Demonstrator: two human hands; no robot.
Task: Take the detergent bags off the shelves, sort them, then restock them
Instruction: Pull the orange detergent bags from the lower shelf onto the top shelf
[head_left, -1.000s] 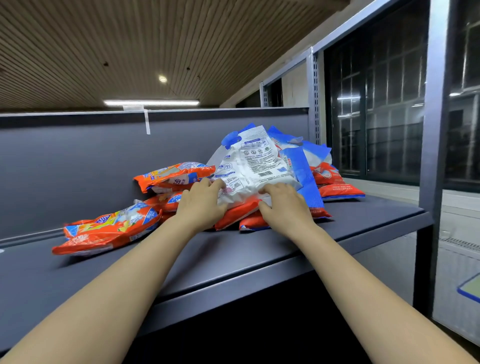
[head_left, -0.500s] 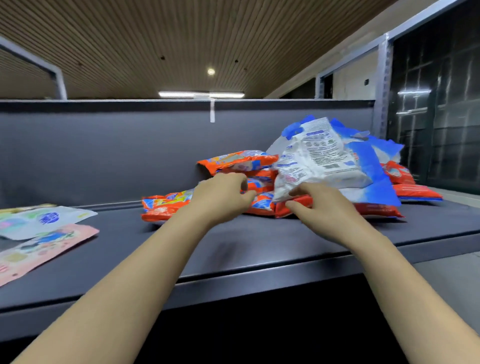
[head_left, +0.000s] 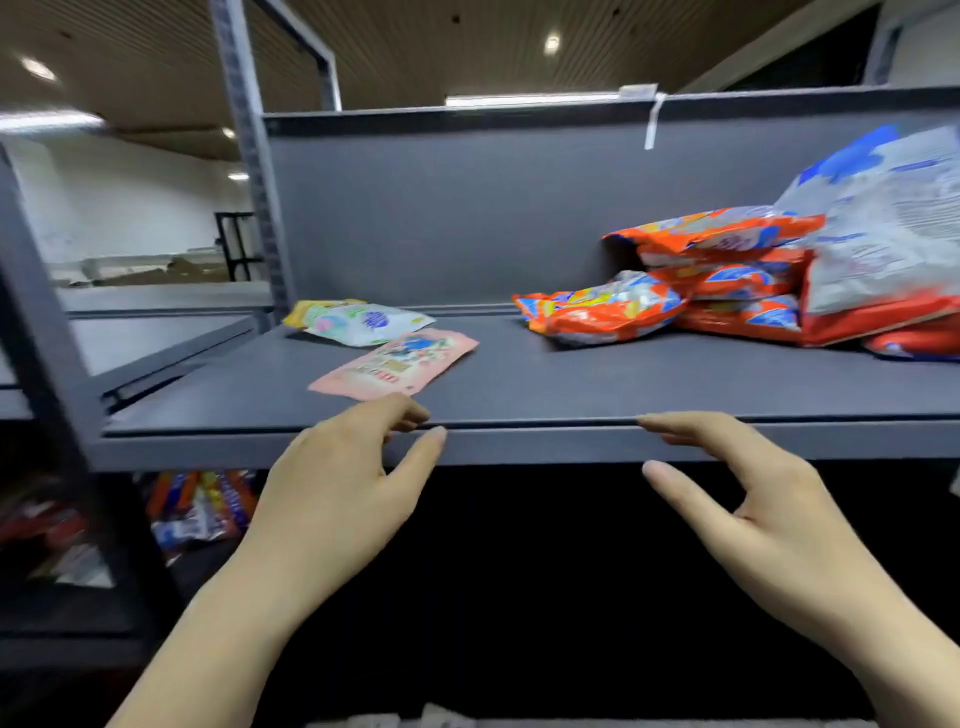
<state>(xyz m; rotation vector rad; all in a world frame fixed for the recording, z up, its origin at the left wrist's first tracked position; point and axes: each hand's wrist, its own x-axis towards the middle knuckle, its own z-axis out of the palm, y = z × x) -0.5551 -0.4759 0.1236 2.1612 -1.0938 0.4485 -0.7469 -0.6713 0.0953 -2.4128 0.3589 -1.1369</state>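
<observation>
Sorting appears to be the step in hand. Head view: left hand (head_left: 337, 483) and right hand (head_left: 753, 499), at lower centre, hover by the front edge of the shelf (head_left: 571, 441), fingers loosely spread, holding nothing. Pink sachet (head_left: 395, 364) lies flat at frame centre, just beyond the left fingertips (head_left: 410, 415), apparently untouched. White sachet (head_left: 363, 322) sits behind it. Orange bags (head_left: 717, 291) and a white-blue bag (head_left: 893, 234) pile at right, well apart from both hands. Next move probably calls for a forward reach and pinch.

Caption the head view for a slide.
Both empty hands, left and right, hover before the shelf holding flat pink pouch and orange bags.
</observation>
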